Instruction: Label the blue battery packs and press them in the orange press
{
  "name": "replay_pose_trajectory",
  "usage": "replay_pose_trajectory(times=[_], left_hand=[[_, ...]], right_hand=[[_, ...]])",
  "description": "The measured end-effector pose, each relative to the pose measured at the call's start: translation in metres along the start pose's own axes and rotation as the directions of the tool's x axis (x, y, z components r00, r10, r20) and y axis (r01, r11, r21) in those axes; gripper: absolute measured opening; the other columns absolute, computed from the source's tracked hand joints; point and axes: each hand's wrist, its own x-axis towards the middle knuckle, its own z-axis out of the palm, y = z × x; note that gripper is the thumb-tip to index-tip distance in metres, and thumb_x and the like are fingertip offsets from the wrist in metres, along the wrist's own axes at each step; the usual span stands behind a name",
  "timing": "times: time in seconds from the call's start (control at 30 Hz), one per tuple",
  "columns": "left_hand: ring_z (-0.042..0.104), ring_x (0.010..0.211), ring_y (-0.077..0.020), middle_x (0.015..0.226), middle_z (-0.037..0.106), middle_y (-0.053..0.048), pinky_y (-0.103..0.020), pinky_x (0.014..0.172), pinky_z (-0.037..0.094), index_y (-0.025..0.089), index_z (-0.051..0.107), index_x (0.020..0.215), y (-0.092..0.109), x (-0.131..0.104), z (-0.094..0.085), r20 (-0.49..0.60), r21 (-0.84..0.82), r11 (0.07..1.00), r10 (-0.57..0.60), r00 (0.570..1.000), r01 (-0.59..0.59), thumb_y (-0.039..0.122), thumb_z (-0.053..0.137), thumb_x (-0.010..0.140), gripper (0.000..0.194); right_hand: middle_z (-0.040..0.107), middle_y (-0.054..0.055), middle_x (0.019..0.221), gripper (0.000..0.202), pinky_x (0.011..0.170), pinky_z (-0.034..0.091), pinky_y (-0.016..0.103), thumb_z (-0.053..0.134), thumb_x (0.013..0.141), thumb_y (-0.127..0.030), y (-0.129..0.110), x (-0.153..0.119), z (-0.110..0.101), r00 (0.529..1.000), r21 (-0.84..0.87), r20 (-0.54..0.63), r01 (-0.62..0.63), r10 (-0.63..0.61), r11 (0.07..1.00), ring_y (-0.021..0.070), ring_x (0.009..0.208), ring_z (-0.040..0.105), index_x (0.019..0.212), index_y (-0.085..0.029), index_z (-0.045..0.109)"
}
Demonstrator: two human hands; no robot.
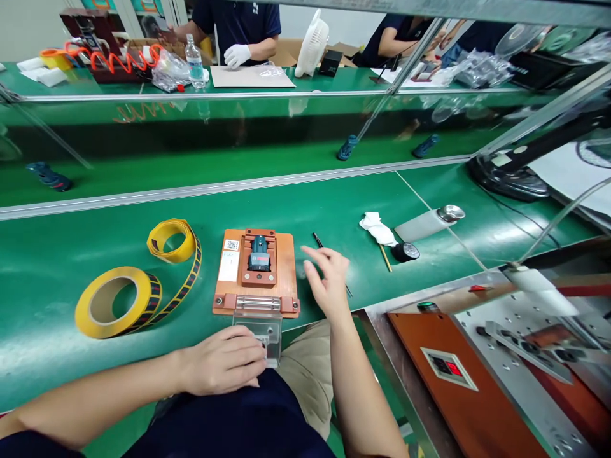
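Observation:
My left hand (222, 362) rests at the near edge of the bench, its fingers closed over the left side of a clear plastic lid (273, 331). That lid is hinged to an orange-brown fixture (285, 267) and hangs folded back toward me. In the fixture's recess sits a small dark blue tool housing (259, 254) with lettering on its lower part. My right hand (329, 277) hovers just right of the fixture, index finger and thumb apart, holding nothing. Beneath it, a thin black pen-like tool (318, 240) lies partly hidden by the hand.
Left of the fixture stand a yellow label roll (88, 308) and a yellow coil of strip (155, 245). To the right lie a white bottle (420, 224), crumpled tissue (377, 226) and a round black-rimmed gauge (405, 252). An orange-topped machine (458, 407) borders the bench; co-workers sit opposite.

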Motion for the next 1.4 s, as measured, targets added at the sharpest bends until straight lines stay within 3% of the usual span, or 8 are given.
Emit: replay_pose_trajectory(times=[0.13,0.57,0.93,1.13,1.23,1.3,1.37,1.4], left_hand=[[0.071,0.096,-0.0224,0.103,0.077,-0.015,-0.035,0.085,0.06,0.009,0.069,0.113,-0.008,0.005,0.002,-0.005,-0.039,0.999,-0.036,0.999,0.035,0.02,0.071,0.088,0.027],[0.073,0.087,-0.0176,0.098,0.079,-0.009,-0.029,0.08,0.059,0.012,0.07,0.107,-0.013,0.012,0.004,-0.083,-0.053,0.998,-0.04,0.996,0.036,0.019,0.064,0.094,0.016],[0.071,0.086,-0.0238,0.102,0.077,-0.015,-0.036,0.075,0.058,0.007,0.065,0.113,-0.013,0.006,0.009,-0.095,-0.119,0.993,-0.022,0.995,0.01,0.012,0.062,0.09,0.024],[0.072,0.093,-0.0241,0.106,0.076,-0.015,-0.038,0.084,0.059,0.015,0.055,0.137,-0.013,0.015,-0.007,-0.216,-0.109,0.993,-0.059,0.975,0.036,0.011,0.063,0.088,0.049],[0.069,0.104,-0.0234,0.112,0.074,-0.009,-0.04,0.094,0.054,0.026,0.061,0.132,-0.028,0.039,-0.024,-0.421,-0.096,0.941,-0.335,0.843,0.326,0.009,0.064,0.088,0.047],[0.063,0.118,-0.0251,0.123,0.069,-0.009,-0.043,0.102,0.05,0.028,0.066,0.125,-0.046,0.06,-0.035,-0.536,-0.246,0.804,-0.578,0.615,0.541,0.016,0.067,0.089,0.039],[0.06,0.123,-0.0272,0.131,0.065,-0.011,-0.044,0.103,0.05,0.027,0.066,0.127,-0.064,0.079,-0.045,-0.436,-0.556,0.607,-0.794,0.423,0.568,0.029,0.07,0.089,0.038],[0.061,0.12,-0.0277,0.13,0.065,-0.012,-0.043,0.099,0.052,0.025,0.065,0.128,-0.072,0.088,-0.048,-0.3,-0.709,0.478,-0.87,0.392,0.519,0.035,0.071,0.088,0.042]], right_hand=[[0.052,0.007,0.129,0.033,0.112,0.035,0.049,0.045,0.104,-0.039,-0.031,0.011,0.011,0.917,0.36,0.302,0.143,-0.26,0.922,0.0281,0.126,0.043,0.126,-0.037,0.07],[0.046,0.007,0.129,0.031,0.113,0.032,0.051,0.047,0.104,-0.039,-0.025,0.029,0.032,0.889,0.385,0.344,0.159,-0.301,0.909,0.0277,0.126,0.041,0.124,-0.039,0.071],[0.048,0.009,0.12,0.033,0.11,0.039,0.046,0.044,0.103,-0.033,-0.035,0.043,0.042,0.959,0.254,0.259,0.045,-0.113,0.966,0.0249,0.122,0.046,0.124,-0.027,0.069],[0.06,0.008,0.101,0.047,0.089,0.049,0.045,0.085,0.07,-0.051,-0.065,0.048,0.03,0.94,-0.035,0.337,0.067,-0.051,0.997,0.0297,0.101,0.055,0.091,-0.02,0.058],[0.065,0.008,0.101,0.041,0.087,0.05,0.044,0.082,0.074,-0.044,-0.085,0.045,0.02,0.952,-0.034,0.307,0.012,-0.001,0.999,0.0289,0.097,0.061,0.096,-0.02,0.057],[0.068,0.009,0.109,0.043,0.09,0.05,0.044,0.08,0.077,-0.036,-0.096,0.041,0.011,0.967,0.058,0.253,0.011,-0.026,0.998,0.0285,0.102,0.064,0.109,-0.02,0.056],[0.069,0.009,0.115,0.048,0.094,0.049,0.045,0.079,0.076,-0.031,-0.105,0.035,0.0,0.976,0.126,0.196,0.072,-0.096,0.989,0.0286,0.106,0.064,0.117,-0.021,0.054],[0.069,0.009,0.116,0.049,0.096,0.048,0.046,0.08,0.075,-0.03,-0.108,0.032,-0.006,0.978,0.15,0.166,0.098,-0.122,0.984,0.0288,0.108,0.064,0.117,-0.022,0.055]])
